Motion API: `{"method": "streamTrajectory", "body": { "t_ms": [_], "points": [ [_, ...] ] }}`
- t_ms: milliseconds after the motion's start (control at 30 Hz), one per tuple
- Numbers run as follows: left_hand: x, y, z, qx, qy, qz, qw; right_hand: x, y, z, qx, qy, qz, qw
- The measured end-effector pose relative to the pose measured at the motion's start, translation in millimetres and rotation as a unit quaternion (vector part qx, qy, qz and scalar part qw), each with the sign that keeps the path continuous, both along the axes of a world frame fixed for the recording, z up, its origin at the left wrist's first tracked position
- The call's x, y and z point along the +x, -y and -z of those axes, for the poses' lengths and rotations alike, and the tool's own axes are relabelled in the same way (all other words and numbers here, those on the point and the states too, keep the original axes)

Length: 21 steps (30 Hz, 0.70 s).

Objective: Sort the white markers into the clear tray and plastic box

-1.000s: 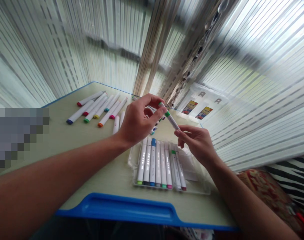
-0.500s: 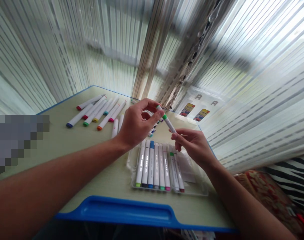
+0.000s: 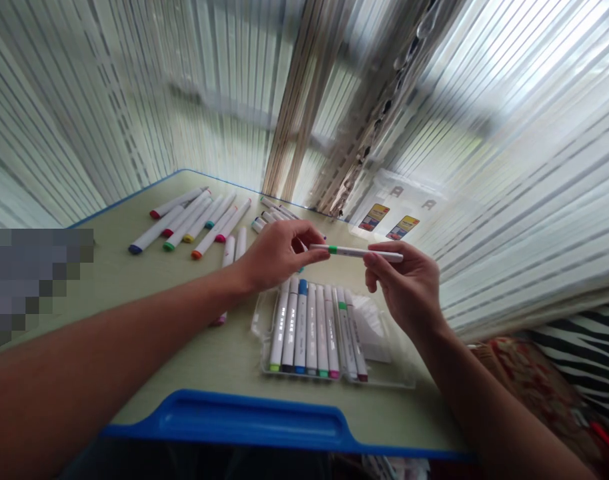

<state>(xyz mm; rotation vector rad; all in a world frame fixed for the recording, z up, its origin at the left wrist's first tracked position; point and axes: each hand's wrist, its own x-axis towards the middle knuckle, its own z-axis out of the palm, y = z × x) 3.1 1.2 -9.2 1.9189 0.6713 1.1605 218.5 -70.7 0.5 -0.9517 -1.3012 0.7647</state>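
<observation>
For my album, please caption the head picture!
Left hand and right hand hold a green-banded marker near a clear case of markers.

The lone head view looks forward and down from the wearer's eye level, fairly near the blue-edged desk (image 3: 134, 333) across the lower frame; upper frame, it faces string curtains (image 3: 224, 80), their blurred folds perhaps overlapping. No second view shares the scene.
</observation>
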Motion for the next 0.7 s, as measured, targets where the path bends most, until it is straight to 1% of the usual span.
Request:
{"method": "streamTrajectory", "body": {
  "t_ms": [67, 167, 233, 433, 600, 700],
  "points": [
    [-0.5, 0.4, 1.1, 0.052, -0.043, -0.002, 0.998, -3.4, 4.4, -1.2, 0.025, 0.008, -0.009, 1.0],
    [-0.9, 2.0, 0.1, 0.126, -0.101, -0.002, 0.987, -9.0, 11.6, -3.2, 0.05, 0.038, -0.016, 0.998],
    [-1.0, 3.1, -0.8, 0.156, -0.121, 0.002, 0.98, -12.6, 16.3, -4.7, 0.058, 0.059, -0.021, 0.996],
    [0.4, 5.5, -0.4, 0.173, -0.137, 0.008, 0.975, -18.6, 27.4, -7.5, 0.069, 0.131, -0.062, 0.987],
    [2.3, 7.6, 0.5, 0.176, -0.145, 0.025, 0.973, -17.9, 29.9, -6.0, 0.098, 0.217, -0.065, 0.969],
    [2.6, 8.4, 0.6, 0.184, -0.15, 0.027, 0.971, -17.3, 30.7, -5.4, 0.108, 0.243, -0.073, 0.961]
  ]
}}
